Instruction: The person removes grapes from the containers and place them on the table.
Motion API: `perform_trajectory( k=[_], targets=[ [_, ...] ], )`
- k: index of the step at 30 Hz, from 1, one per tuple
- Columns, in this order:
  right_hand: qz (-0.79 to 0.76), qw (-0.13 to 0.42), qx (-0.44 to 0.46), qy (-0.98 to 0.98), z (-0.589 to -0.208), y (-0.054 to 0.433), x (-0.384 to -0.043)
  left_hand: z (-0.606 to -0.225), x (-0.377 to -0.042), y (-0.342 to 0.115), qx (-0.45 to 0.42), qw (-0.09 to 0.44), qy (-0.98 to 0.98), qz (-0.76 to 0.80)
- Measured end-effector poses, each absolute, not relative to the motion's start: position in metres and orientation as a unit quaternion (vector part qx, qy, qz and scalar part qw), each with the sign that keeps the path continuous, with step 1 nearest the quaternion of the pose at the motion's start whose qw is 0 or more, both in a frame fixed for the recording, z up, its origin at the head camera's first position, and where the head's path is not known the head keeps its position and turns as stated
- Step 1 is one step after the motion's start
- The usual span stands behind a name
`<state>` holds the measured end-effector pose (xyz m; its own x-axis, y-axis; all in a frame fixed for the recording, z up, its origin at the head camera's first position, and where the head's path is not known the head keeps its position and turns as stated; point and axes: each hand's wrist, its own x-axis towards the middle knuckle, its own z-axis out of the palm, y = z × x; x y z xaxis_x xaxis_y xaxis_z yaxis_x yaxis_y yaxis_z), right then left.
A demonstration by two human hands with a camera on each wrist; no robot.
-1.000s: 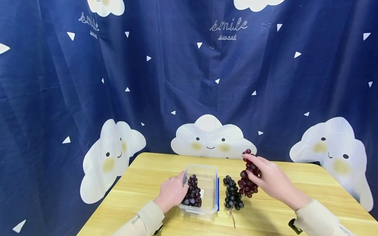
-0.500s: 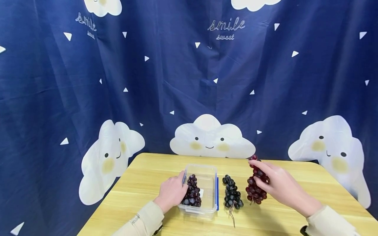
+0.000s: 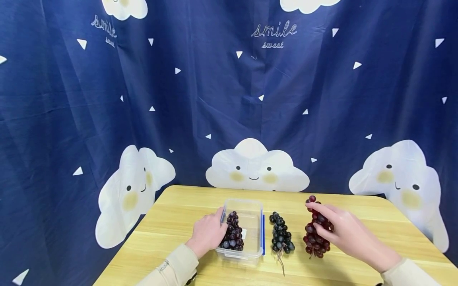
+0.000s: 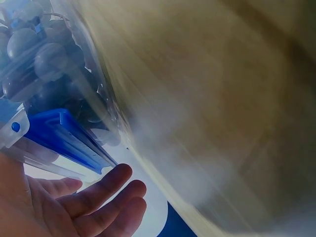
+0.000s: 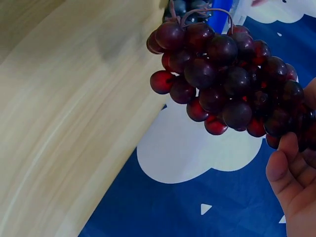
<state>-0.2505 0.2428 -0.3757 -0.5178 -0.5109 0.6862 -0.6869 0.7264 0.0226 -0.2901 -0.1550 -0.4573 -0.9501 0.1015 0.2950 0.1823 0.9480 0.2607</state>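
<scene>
My right hand (image 3: pixel 343 232) holds a bunch of dark red grapes (image 3: pixel 316 238) by its side, on the right part of the table. In the right wrist view the red bunch (image 5: pixel 217 74) fills the upper middle, its thin stem showing, with fingertips (image 5: pixel 289 143) against the berries. At the left wall of a clear plastic food box (image 3: pixel 254 222) my left hand (image 3: pixel 209 232) grips the rim, thumb over the edge. The left wrist view shows its fingers (image 4: pixel 106 187) beside a blue clip flap (image 4: pixel 64 138). Inside the box, along that wall, lies a dark purple grape bunch (image 3: pixel 233 234).
A black grape bunch (image 3: pixel 280 234) with a long stem lies just right of the box. The box's blue edge strip (image 3: pixel 263 234) faces it. Behind the wooden table (image 3: pixel 171 222) hangs a dark blue curtain (image 3: pixel 214 99) with printed clouds.
My right hand has carried the red grape bunch to the right and nearer the front, away from the black bunch. The left hand and the box have stayed in place.
</scene>
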Motion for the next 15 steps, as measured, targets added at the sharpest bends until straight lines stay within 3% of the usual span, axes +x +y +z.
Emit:
perform_trajectory(
  k=[15],
  targets=[
    [0.135, 0.32, 0.329, -0.878, -0.393, 0.24, -0.262, -0.457, -0.289, -0.155, -0.074, 0.138, -0.976, -0.152]
  ],
)
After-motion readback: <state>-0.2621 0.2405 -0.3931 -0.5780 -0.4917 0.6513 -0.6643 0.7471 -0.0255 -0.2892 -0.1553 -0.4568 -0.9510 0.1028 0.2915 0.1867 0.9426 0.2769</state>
